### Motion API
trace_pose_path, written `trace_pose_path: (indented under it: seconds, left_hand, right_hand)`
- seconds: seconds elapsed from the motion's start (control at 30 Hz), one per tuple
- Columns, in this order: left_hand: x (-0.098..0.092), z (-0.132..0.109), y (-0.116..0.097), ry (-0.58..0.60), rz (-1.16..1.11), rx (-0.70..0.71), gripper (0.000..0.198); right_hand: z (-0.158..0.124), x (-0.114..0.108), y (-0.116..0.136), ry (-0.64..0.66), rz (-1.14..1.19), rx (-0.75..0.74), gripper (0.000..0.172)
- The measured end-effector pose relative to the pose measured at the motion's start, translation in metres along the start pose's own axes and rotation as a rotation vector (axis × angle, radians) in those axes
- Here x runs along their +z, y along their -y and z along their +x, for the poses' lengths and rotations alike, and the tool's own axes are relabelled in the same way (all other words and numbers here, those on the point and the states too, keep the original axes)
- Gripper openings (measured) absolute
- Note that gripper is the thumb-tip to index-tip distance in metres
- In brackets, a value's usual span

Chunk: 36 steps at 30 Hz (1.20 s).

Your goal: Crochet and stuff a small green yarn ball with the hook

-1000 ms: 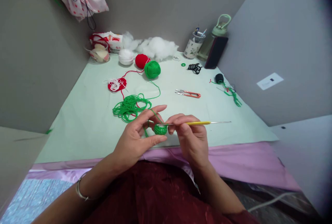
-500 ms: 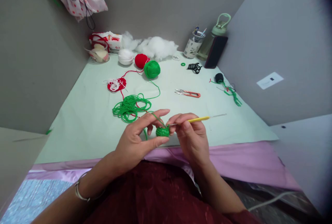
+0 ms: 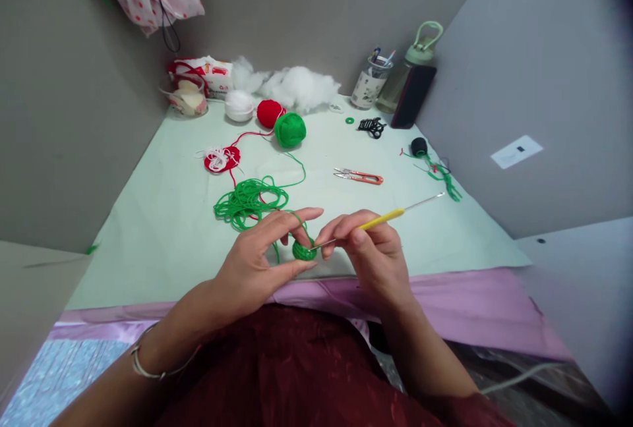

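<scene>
Between the thumb and fingers of my left hand [image 3: 262, 252] is a small round green crochet piece [image 3: 304, 251]. A strand of green yarn runs over that hand's fingers to the piece. My right hand [image 3: 373, 252] is closed around a crochet hook [image 3: 382, 219] with a yellow grip and metal ends. The hook's left end meets the upper right edge of the piece; its other end points up and to the right. Loose green yarn [image 3: 250, 199] lies in a tangle beyond my left hand, leading toward a green yarn ball [image 3: 290, 130].
Orange-handled thread snips [image 3: 359, 176] lie beyond my right hand. A red yarn ball [image 3: 270, 113], white yarn ball [image 3: 239, 105] and white stuffing [image 3: 301, 87] are at the back. A pen cup [image 3: 370, 84], bottle [image 3: 400, 81] and phone [image 3: 414, 97] stand back right, with a black claw clip [image 3: 372, 127] in front.
The hook has tilted, its free end rising to the right, while my right hand has shifted slightly right. The green piece has moved a little left and turned in my left hand.
</scene>
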<state>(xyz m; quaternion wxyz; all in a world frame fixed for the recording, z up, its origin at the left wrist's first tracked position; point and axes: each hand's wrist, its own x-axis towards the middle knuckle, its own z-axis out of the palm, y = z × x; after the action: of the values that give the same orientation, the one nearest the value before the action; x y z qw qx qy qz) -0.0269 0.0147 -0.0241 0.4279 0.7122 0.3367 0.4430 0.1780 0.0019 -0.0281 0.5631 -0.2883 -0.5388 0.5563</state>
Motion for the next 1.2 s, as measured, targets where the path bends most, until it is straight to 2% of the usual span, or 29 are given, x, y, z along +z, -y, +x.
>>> trace_pose_path:
  seconds: [0.3, 0.53, 0.63, 0.7, 0.83, 1.03, 1.2]
  left_hand:
    - [-0.003, 0.005, -0.008, 0.012, 0.107, 0.060, 0.034]
    - [-0.004, 0.004, 0.001, 0.042, 0.223, 0.220, 0.044]
    - [-0.004, 0.003, 0.005, 0.070, 0.302, 0.290, 0.036]
    - [-0.004, 0.003, 0.007, 0.080, 0.332, 0.302, 0.042]
    - [-0.004, 0.005, 0.004, 0.083, 0.305, 0.222, 0.050]
    - [0.001, 0.007, -0.010, -0.022, 0.125, -0.073, 0.059]
    - [0.014, -0.002, -0.007, -0.131, -0.047, -0.215, 0.059]
  right_hand:
    - [0.002, 0.000, 0.012, 0.077, -0.238, -0.099, 0.020]
    - [0.005, -0.001, 0.023, 0.220, -0.449, -0.192, 0.017]
    - [0.005, 0.000, 0.030, 0.308, -0.625, -0.274, 0.015]
    - [0.003, 0.002, 0.034, 0.357, -0.810, -0.320, 0.015]
    - [-0.002, 0.008, 0.034, 0.358, -1.096, -0.424, 0.018]
    - [-0.011, 0.011, 0.021, 0.187, -1.160, -0.648, 0.024]
    - [-0.020, 0.009, 0.007, 0.088, -1.258, -0.779, 0.030]
